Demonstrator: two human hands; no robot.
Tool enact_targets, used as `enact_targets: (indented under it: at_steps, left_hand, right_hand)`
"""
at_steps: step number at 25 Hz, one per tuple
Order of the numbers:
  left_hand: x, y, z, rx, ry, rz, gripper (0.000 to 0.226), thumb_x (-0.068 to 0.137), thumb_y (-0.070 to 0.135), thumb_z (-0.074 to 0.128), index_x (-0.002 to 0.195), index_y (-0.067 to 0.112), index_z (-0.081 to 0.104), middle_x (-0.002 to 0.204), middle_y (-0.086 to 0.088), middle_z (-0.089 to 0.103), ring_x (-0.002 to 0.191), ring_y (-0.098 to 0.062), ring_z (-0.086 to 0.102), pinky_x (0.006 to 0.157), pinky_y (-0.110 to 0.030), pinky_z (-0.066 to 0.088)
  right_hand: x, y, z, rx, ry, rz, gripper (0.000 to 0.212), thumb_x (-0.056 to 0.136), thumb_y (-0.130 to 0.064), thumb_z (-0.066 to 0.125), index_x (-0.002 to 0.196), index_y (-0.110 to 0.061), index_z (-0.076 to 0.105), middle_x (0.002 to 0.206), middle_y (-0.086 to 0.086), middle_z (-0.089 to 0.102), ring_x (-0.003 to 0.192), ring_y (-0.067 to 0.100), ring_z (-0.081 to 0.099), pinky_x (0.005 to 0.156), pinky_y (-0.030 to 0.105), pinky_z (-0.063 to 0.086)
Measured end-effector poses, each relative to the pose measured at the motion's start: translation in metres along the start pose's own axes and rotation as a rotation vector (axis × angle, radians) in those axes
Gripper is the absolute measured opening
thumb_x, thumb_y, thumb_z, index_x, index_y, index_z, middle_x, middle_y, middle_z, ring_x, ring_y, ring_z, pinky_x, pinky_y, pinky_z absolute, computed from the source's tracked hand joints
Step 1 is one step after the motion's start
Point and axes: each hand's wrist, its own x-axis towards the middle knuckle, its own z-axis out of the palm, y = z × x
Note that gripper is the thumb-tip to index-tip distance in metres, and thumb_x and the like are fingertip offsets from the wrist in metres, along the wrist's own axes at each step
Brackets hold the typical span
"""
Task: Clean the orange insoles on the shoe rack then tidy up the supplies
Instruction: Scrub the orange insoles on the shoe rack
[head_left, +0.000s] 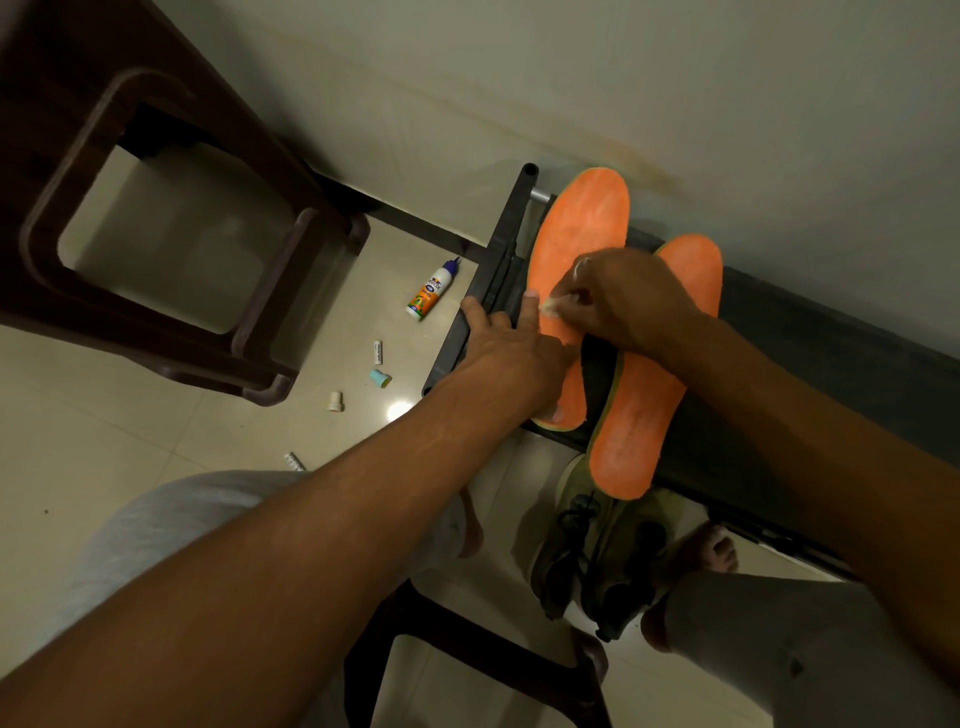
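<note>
Nearest, at 5 o'clock in the view, a pair of olive shoes (618, 551) sits on the floor under the black shoe rack (779, 332). On the rack's top the left hand (511, 340) lies flat with fingers spread, pressing down the orange left insole (582, 218), and the right hand (628, 296) pinches a small pale piece (551, 306) against that insole's middle. The right insole (644, 410) lies at the left insole's 4 o'clock, and farther off, at 9 o'clock from the rack, a glue bottle (431, 288) and a teal cap (380, 378) lie on the tiles.
</note>
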Motion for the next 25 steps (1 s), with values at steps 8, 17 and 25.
enact_targets:
  at_steps: [8,17,25]
  left_hand:
    - [-0.002,0.001,-0.001,-0.014,0.005,-0.012,0.095,0.084,0.058,0.068,0.157,0.040,0.010,0.165,-0.017,-0.011,0.146,-0.046,0.017,0.111,-0.073,-0.002]
    - [-0.004,0.002,-0.002,-0.012,0.005,-0.007,0.094,0.084,0.058,0.067,0.157,0.041,0.011,0.165,-0.017,-0.012,0.146,-0.045,0.018,0.112,-0.073,-0.002]
    - [-0.003,0.003,-0.002,-0.007,-0.001,-0.007,0.092,0.085,0.059,0.066,0.156,0.045,0.010,0.165,-0.016,-0.013,0.146,-0.046,0.017,0.112,-0.074,-0.001]
  right_hand:
    - [-0.008,-0.009,-0.002,0.010,-0.099,-0.051,0.020,0.091,-0.035,0.064,0.101,-0.024,0.077,0.094,-0.001,0.071,0.081,0.017,0.064,0.066,0.036,0.052]
    - [-0.008,-0.008,-0.010,0.046,-0.259,-0.182,0.018,0.095,-0.030,0.061,0.102,-0.021,0.075,0.093,-0.004,0.063,0.087,0.016,0.060,0.068,0.036,0.047]
    - [-0.008,-0.008,-0.009,0.031,-0.260,-0.232,0.015,0.093,-0.027,0.064,0.100,-0.022,0.075,0.096,-0.003,0.066,0.095,0.018,0.060,0.073,0.036,0.048]
